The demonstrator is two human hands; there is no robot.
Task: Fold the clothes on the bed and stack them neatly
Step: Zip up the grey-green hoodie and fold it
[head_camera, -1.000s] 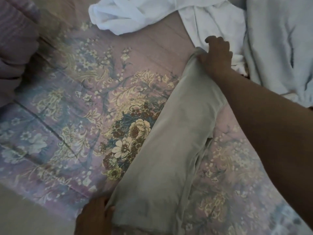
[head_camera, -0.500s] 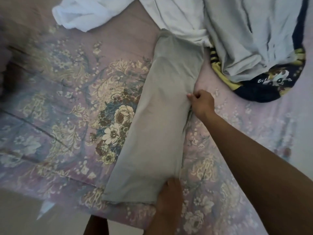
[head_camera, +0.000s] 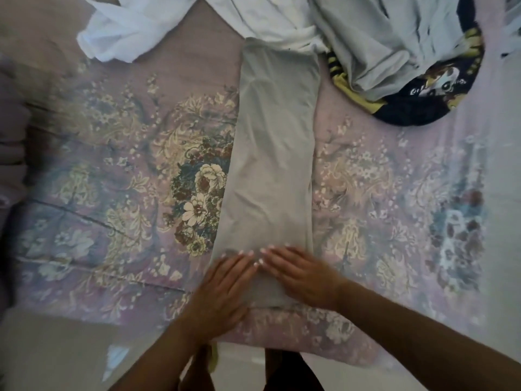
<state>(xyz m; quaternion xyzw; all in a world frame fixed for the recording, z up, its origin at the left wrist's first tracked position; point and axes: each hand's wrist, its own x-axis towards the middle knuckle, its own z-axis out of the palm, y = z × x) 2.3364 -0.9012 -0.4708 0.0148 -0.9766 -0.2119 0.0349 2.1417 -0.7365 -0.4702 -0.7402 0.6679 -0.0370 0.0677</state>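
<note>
A long grey-beige garment (head_camera: 272, 153), folded into a narrow strip, lies flat on the floral bedspread (head_camera: 118, 198) and runs from the near edge toward the clothes pile. My left hand (head_camera: 222, 289) lies flat with straight fingers on its near left corner. Beside it my right hand (head_camera: 298, 273) presses flat on the near right corner. The fingertips of both hands almost meet over the cloth.
Unfolded clothes lie at the far side: a white garment (head_camera: 135, 26), a pale grey garment (head_camera: 375, 43), and a dark blue and yellow printed piece (head_camera: 434, 94) under it. The bed's near edge (head_camera: 282, 342) runs just below my hands, with pale floor (head_camera: 56, 354) beyond.
My right hand let go of the strip's far end, slid down its right edge, and now lies flat at the near end. My left hand moved from the corner onto the cloth.
</note>
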